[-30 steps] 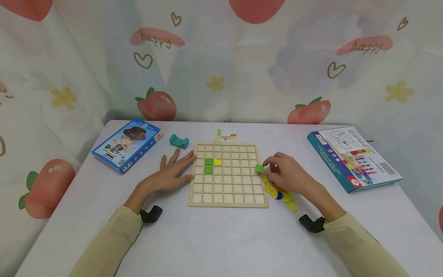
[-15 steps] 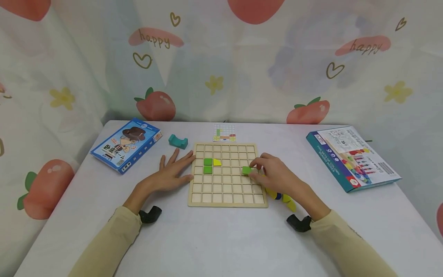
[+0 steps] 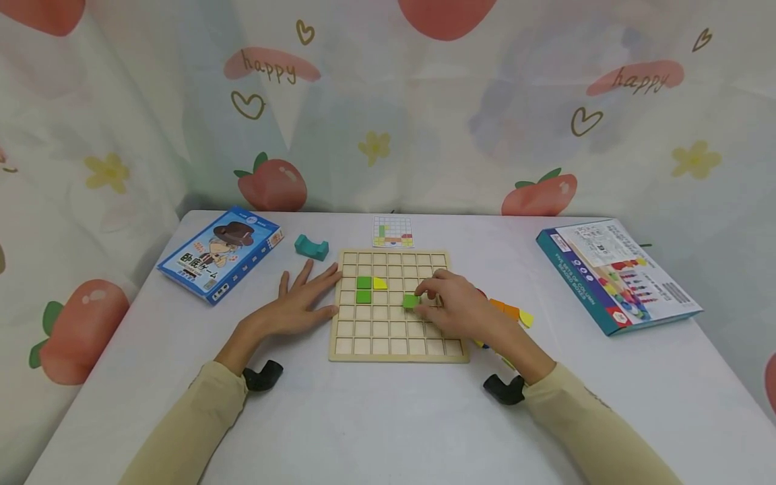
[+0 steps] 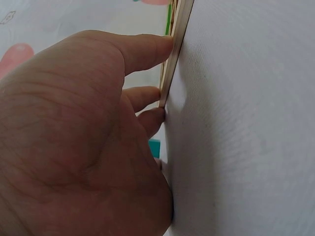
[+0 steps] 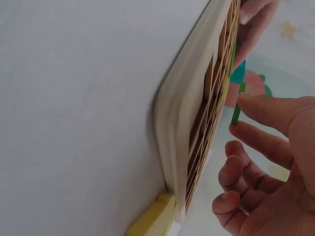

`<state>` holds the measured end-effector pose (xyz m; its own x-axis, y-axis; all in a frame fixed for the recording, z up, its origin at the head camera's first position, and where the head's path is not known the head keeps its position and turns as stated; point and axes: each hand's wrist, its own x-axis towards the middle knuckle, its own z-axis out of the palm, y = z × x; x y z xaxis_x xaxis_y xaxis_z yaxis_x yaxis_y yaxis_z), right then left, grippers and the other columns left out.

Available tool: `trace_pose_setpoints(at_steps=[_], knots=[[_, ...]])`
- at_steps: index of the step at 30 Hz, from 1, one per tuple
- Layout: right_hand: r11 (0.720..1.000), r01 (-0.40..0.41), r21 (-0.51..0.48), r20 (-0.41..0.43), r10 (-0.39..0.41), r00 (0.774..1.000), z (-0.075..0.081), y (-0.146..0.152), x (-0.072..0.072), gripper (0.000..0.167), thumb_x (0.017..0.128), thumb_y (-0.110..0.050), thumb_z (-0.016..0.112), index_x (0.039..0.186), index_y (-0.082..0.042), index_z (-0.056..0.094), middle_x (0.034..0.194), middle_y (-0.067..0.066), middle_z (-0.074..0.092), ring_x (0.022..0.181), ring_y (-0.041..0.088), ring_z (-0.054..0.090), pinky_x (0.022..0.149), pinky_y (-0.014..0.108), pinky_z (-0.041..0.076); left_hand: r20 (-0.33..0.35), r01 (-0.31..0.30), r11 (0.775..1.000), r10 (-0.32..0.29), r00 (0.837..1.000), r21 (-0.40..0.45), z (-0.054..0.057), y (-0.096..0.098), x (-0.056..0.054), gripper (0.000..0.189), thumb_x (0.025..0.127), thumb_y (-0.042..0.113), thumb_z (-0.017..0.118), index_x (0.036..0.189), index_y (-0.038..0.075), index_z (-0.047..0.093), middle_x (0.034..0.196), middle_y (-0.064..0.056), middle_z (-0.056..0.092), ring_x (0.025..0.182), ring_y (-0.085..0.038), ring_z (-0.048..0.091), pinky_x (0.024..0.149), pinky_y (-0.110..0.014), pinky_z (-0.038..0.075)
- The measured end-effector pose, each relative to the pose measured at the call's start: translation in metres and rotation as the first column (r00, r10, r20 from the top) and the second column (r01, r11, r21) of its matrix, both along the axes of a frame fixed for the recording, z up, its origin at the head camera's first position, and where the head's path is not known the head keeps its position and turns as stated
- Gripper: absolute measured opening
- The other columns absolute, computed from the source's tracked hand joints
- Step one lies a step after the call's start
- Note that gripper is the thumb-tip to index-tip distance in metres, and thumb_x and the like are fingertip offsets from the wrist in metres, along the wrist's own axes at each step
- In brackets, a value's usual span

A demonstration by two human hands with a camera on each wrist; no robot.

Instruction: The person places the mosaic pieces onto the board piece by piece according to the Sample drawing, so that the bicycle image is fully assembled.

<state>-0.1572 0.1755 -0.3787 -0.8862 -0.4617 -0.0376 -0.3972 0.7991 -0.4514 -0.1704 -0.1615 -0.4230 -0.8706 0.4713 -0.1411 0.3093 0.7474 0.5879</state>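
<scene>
My right hand (image 3: 457, 304) pinches a thin green square tile (image 3: 411, 301) between thumb and forefinger, over the right half of a wooden grid board (image 3: 388, 347). In the right wrist view that green tile (image 5: 238, 104) is held just above the board's surface, apart from it. My left hand (image 3: 296, 304) lies with fingers spread, its thumb and fingertips touching the board's left edge; the left wrist view shows the thumb (image 4: 152, 51) against the rim. Two green tiles (image 3: 364, 296) and one yellow tile (image 3: 380, 284) sit in cells toward the board's upper left.
Orange tiles (image 3: 508, 310) and other coloured pieces lie right of the board, partly hidden by my right hand. A patterned card (image 3: 393, 232) lies behind the board. A teal block (image 3: 312, 248) and blue box (image 3: 221, 254) stand left; a larger box (image 3: 618, 276) lies right.
My right hand has carried the green tile leftward from the board's right edge to over its inner cells. Orange tiles have come into view behind it. My left hand has stayed in place.
</scene>
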Motion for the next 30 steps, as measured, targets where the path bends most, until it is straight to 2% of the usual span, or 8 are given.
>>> trace_pose_setpoints(at_steps=[5, 10, 20, 30], knots=[[1.0, 0.003, -0.007, 0.019, -0.003, 1.0, -0.001, -0.011, 0.002, 0.024, 0.098, -0.03, 0.076, 0.117, -0.015, 0.075, 0.108, 0.004, 0.067, 0.095, 0.02, 0.061, 0.082, 0.033, 0.054, 0.006, -0.002, 1.0, 0.002, 1.0, 0.0, 0.001, 0.0, 0.0, 0.073, 0.106, 0.041, 0.057, 0.17, 0.022, 0.026, 0.181, -0.002, 0.012, 0.166, -0.041, -0.018, 0.124, -0.073, -0.023], [1.0, -0.025, -0.011, -0.007, 0.025, 1.0, -0.002, -0.021, 0.003, 0.023, 0.098, -0.031, 0.076, 0.116, -0.015, 0.075, 0.106, 0.004, 0.067, 0.095, 0.02, 0.062, 0.084, 0.033, 0.055, 0.01, -0.002, 1.0, 0.002, 1.0, 0.002, 0.002, 0.0, 0.0, 0.073, 0.107, 0.041, 0.057, 0.17, 0.021, 0.027, 0.181, -0.002, 0.012, 0.166, -0.041, -0.018, 0.124, -0.072, -0.024], [0.999, -0.039, -0.02, 0.0, 0.039, 0.999, -0.002, -0.038, 0.005, 0.024, 0.097, -0.03, 0.076, 0.117, -0.015, 0.076, 0.108, 0.004, 0.067, 0.099, 0.021, 0.062, 0.09, 0.038, 0.058, 0.007, 0.0, 1.0, 0.0, 1.0, -0.002, 0.002, 0.001, 0.0, 0.072, 0.107, 0.04, 0.057, 0.17, 0.021, 0.027, 0.181, -0.003, 0.012, 0.166, -0.041, -0.018, 0.124, -0.073, -0.023], [0.997, -0.076, 0.006, -0.04, 0.077, 0.996, -0.005, -0.057, 0.008, 0.026, 0.097, -0.03, 0.077, 0.117, -0.014, 0.076, 0.108, 0.002, 0.067, 0.097, 0.017, 0.062, 0.092, 0.036, 0.058, 0.016, -0.004, 1.0, 0.004, 1.0, -0.001, 0.005, 0.002, 0.001, 0.072, 0.107, 0.04, 0.057, 0.17, 0.021, 0.027, 0.181, -0.003, 0.012, 0.166, -0.041, -0.018, 0.124, -0.072, -0.024]])
